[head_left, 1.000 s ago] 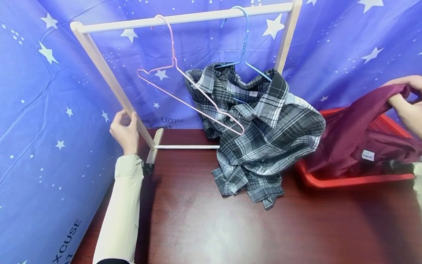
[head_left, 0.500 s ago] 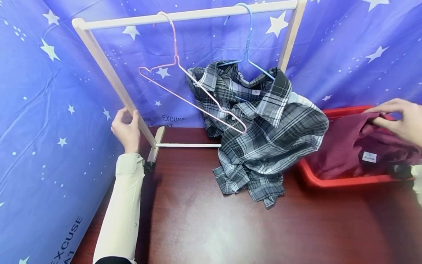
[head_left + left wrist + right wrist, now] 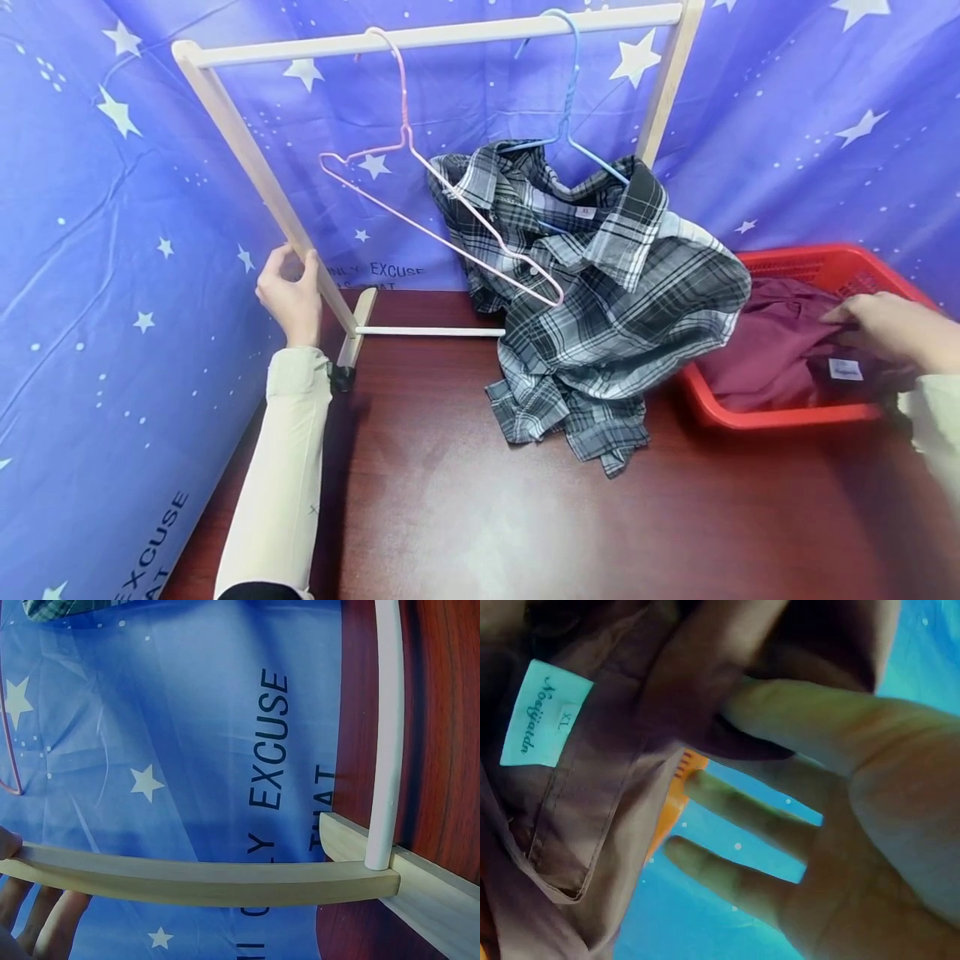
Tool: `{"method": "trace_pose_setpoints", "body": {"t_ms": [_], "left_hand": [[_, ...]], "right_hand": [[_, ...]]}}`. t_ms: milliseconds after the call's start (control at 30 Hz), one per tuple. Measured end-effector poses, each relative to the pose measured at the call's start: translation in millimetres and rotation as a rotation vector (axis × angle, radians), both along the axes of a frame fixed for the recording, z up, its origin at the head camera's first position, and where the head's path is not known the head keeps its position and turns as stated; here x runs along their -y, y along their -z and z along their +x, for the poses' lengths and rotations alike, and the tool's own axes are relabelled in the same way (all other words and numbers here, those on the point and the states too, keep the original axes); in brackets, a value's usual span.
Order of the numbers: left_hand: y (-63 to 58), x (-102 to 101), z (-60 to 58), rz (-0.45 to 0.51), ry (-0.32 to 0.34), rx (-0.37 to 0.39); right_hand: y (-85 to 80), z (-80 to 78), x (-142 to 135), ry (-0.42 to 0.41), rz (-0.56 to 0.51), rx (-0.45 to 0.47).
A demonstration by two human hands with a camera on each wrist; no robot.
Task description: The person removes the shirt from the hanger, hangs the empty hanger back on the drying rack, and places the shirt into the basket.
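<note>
My left hand grips the left post of a wooden clothes rack. The left wrist view shows its thumb and fingers on opposite sides of that post. At the right, my right hand pinches a maroon shirt lying bunched in a red basket. In the right wrist view the cloth, with a white XL label, is between thumb and forefinger; the forefinger is partly hidden and the other fingers stretch out. A bare pink hanger hangs on the rack.
A black-and-grey plaid shirt hangs on a blue hanger from the rack's top rail. Its lower part reaches the dark red table. A blue star-printed curtain stands behind and to the left.
My right hand has lowered the maroon shirt from above the basket down into it, uncovering the basket's back rim. My left hand keeps its grip on the post.
</note>
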State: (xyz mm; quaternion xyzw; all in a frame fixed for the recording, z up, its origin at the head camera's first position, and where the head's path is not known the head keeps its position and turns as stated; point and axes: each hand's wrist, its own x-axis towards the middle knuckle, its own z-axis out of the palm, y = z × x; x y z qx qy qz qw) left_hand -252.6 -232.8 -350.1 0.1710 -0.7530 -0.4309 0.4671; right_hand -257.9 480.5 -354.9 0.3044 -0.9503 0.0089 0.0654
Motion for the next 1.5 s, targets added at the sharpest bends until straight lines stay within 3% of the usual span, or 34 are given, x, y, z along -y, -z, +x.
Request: {"method": "trace_pose_setpoints", "body": {"t_ms": [100,400,600,867,1067,1233,1500], "left_hand": [[0.0,-1,-0.2,0.001,0.004,-0.005],[-1.2,-1,0.2,0.009,-0.004,-0.013],[-1.1,-3,1.1,0.016,0.001,0.005],[-2.1,-2,1.9,0.024,-0.012,0.012],[-3.4,-4,3.1,0.024,-0.001,0.016],[-4.0,-3,4.1,0.031,0.0,0.02],[-1.7,-2,1.8,0.026,-0.011,0.019]], "right_hand": [[0.1,4.7,3,0.002,0.006,0.036],[-22.7,15.1,16,-0.039,-0.014,-0.076],[-53.1,27.9,37,0.0,-0.116,-0.092],[-99.2,44.9,91,0.014,-0.315,-0.182],[-122.6,58.0,126,-0.009,-0.386,-0.223],[-129.7,61.5,149,-0.005,-0.422,-0.213],[-119.1,58.5,179,-0.025,-0.519,-0.189]]}}
